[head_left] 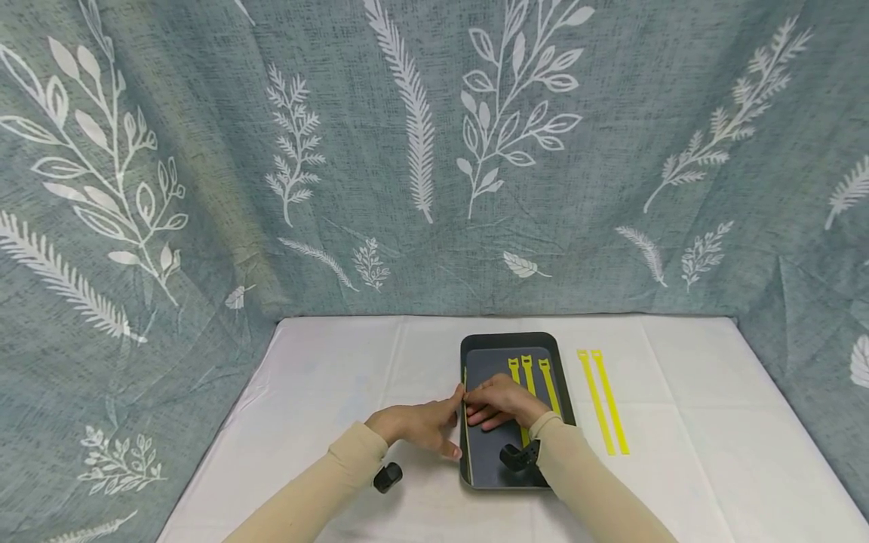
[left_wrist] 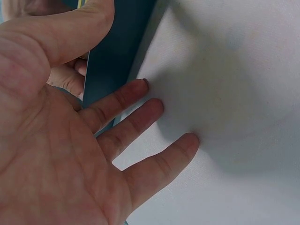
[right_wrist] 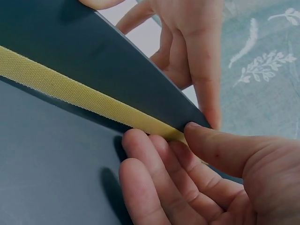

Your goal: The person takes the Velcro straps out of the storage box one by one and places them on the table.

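A dark rectangular tray (head_left: pixel 485 469) sits on the white-covered table. Along the inside of its left wall stands a yellow hook-and-loop cable tie (right_wrist: pixel 89 99), on edge. My right hand (head_left: pixel 504 398) reaches into the tray and pinches this tie near the rim, thumb (right_wrist: pixel 220 149) on one side and curled fingers on the other. Outside the same wall, my left hand (head_left: pixel 422 426) touches the tray with its fingers spread; in the left wrist view three fingers (left_wrist: pixel 161 161) extend loosely over the white cloth. Three more yellow ties (head_left: pixel 528 371) lie lengthwise in the tray, partly hidden by my right hand and forearm.
Two yellow ties (head_left: pixel 606 403) lie side by side on the white tablecloth (head_left: pixel 699 452), right of the tray. A grey-green curtain (head_left: pixel 434 256) with white leaf prints hangs behind the table and at both sides. A dark wrist camera (head_left: pixel 388 478) is on my left wrist.
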Motion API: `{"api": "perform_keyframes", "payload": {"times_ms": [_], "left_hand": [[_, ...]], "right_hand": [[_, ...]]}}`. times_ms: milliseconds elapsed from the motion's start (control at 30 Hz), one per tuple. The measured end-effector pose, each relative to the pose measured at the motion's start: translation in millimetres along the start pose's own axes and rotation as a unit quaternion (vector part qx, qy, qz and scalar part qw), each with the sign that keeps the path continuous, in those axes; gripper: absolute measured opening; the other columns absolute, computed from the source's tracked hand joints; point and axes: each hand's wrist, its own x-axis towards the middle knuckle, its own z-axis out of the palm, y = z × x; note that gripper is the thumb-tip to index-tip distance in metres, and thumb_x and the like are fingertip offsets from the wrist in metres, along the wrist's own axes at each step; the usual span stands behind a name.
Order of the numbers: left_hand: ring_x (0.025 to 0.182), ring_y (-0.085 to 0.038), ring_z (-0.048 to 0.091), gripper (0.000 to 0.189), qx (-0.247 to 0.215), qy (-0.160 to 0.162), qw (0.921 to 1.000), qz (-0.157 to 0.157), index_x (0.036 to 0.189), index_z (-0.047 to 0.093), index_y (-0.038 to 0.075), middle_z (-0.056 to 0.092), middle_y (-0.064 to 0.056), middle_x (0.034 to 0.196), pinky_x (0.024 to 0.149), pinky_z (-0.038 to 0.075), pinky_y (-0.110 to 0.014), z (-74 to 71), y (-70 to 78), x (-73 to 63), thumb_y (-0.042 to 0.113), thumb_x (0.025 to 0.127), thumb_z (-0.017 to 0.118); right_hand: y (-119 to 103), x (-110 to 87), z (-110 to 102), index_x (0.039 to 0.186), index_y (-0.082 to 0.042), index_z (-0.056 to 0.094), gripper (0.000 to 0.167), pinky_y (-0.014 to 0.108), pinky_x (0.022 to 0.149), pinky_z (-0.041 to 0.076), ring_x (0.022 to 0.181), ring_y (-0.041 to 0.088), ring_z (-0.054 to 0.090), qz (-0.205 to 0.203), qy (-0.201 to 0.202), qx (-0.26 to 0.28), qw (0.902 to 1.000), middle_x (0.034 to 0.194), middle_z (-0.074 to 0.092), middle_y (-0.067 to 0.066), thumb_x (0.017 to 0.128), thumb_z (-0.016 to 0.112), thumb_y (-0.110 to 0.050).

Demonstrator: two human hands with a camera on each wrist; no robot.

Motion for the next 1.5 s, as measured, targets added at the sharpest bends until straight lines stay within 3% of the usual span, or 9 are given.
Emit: {"api": "perform_keyframes", "payload": {"times_ms": [533,1167,1500], "left_hand": [[0.141,-0.028,0.048,0.114,-0.019,-0.007,0.9998,-0.001,0.163,-0.001,0.005,0.057,-0.019,0.144,0.119,0.034,-0.046,-4.0,1.2,0.8,0.029,0.088,0.081],[0.136,-0.025,0.052,0.114,-0.012,-0.014,0.9998,0.002,0.164,-0.001,0.008,0.059,-0.013,0.140,0.118,0.035,-0.045,-8.5,0.1,5.5,0.032,0.088,0.081],[0.142,-0.026,0.048,0.115,-0.020,-0.015,0.9996,-0.013,0.164,-0.002,0.009,0.055,-0.016,0.147,0.120,0.032,-0.047,-6.7,0.6,4.2,0.032,0.088,0.081]], "right_hand": [[2.9,6.1,-1.1,0.093,0.000,0.077,0.021,0.028,0.060,0.059,0.068,0.011,0.074,0.005,0.008,0.015,0.9999,0.080,0.077,0.007,0.096,0.065,-0.018],[4.7,10.2,0.2,0.087,-0.001,0.075,0.020,0.029,0.058,0.059,0.062,0.009,0.070,0.007,0.043,0.024,0.9988,0.073,0.073,0.005,0.094,0.065,-0.017],[9.9,5.3,0.3,0.105,0.005,0.071,0.020,0.028,0.065,0.060,0.065,0.009,0.069,-0.008,0.051,0.080,0.9954,0.084,0.075,0.008,0.095,0.061,-0.008]]}}
